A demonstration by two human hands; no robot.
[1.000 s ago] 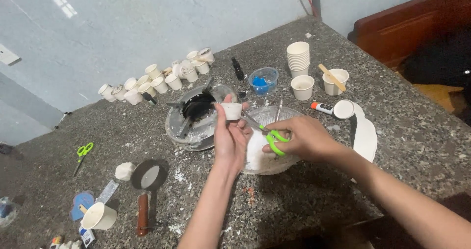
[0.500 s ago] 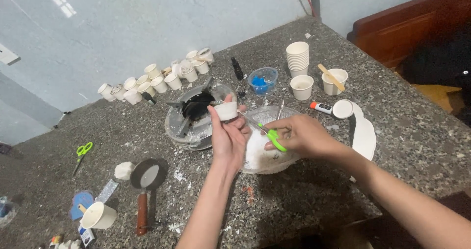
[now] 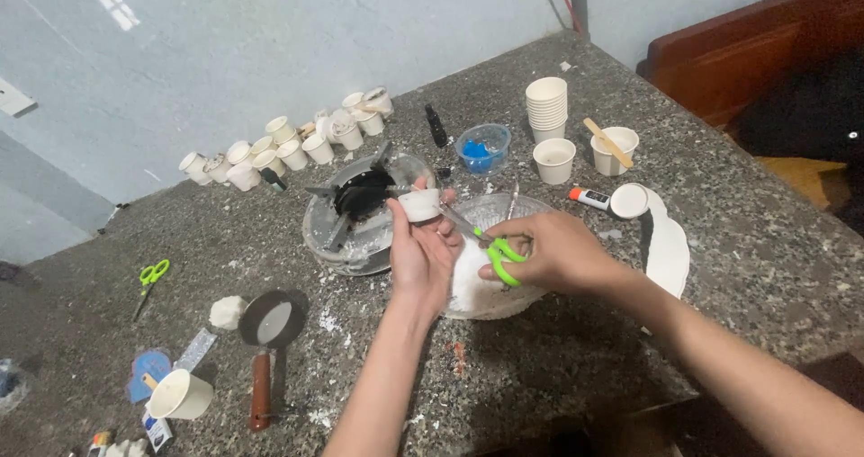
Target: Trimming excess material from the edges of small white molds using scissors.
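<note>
Pinched in the left hand (image 3: pixel 423 255), the small white cup (image 3: pixel 419 205) sits over the clear bowl (image 3: pixel 531 207); right hand (image 3: pixel 553 250) grips green scissors (image 3: pixel 490 252), blades now back at the cup after pulling away, so trimming continues.

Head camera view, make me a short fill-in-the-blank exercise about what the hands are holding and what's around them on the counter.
1. The left hand holds a small white ____ by its fingertips.
2. The right hand grips scissors with ____ handles.
3. Both hands work above a clear plastic ____ holding white material.
4. The wooden stick rests in a paper cup to the ____ of the stack of cups.

Missing words: cup; green; bowl; right
</note>
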